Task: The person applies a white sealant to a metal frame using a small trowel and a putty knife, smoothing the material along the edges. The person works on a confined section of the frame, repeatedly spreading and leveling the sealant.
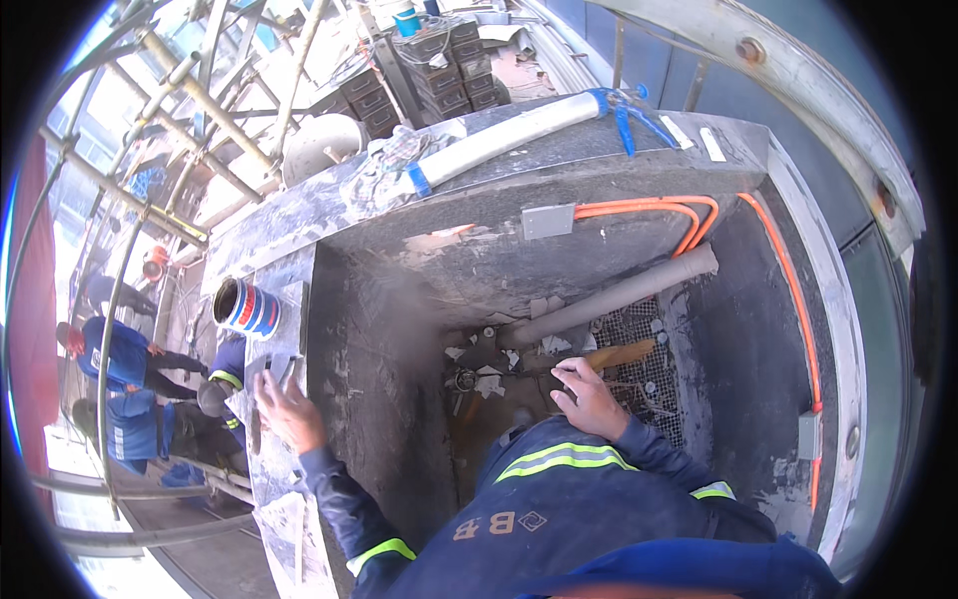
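Note:
My left hand (289, 414) is at the left ledge (297, 329), fingers apart and pointing away from me. Right by its fingertips lies a small dark flat piece (283, 366); I cannot tell whether they touch. A can (261, 311) with a blue, white and red label stands tilted in view on the same ledge, beyond that hand. My right hand (591, 401) hovers over the pit with loosely bent fingers and a gap at the thumb. Just past it is a yellowish brush-like piece (621, 354); nothing shows between the fingers.
A long white caulking gun (519, 137) with a blue handle lies on the far ledge beside crumpled plastic (389, 170). Inside the pit are a grey pipe (619, 297), mesh (659, 399), rubble and orange conduit (788, 270). Scaffold poles (190, 85) and people (125, 354) are at left.

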